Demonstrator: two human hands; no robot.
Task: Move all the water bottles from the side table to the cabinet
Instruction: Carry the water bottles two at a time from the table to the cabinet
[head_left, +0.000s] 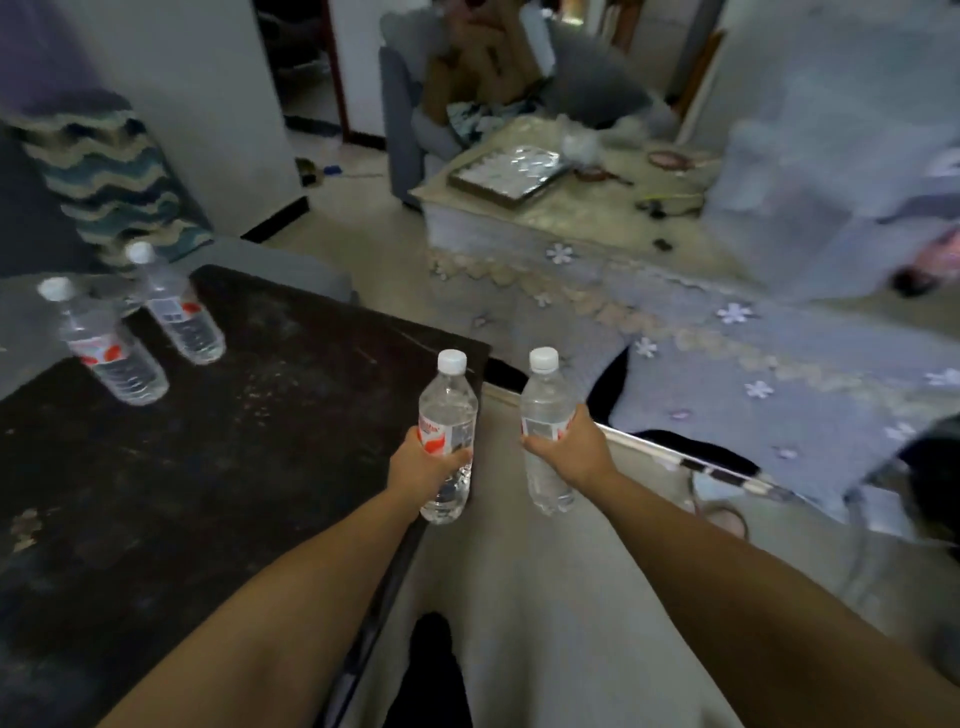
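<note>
Water bottles are split between the hands and the dark side surface (218, 467). Nearest, the left hand (423, 462) has its grip wrapped round the lower half of one clear bottle (448, 426), fingers curled over the red-and-white label, the bottle upright with its white cap on, held just past the surface's edge at about 3 o'clock from it. Just beside it, at 3 o'clock, the right hand (574, 444) has its grip closed round the middle of a second bottle (545, 415), also upright and capped, held over the pale floor (519, 597). The two held bottles are near each other but apart.

Farther off, at 10 o'clock, two more bottles stand on the surface's far left part: the closer one (106, 348) and another (176, 306) just behind it toward 1 o'clock, both capped.

Beyond, at 1 o'clock, a low surface draped in a flowered cloth (675, 322) carries a tray (506, 174), blurred.
</note>
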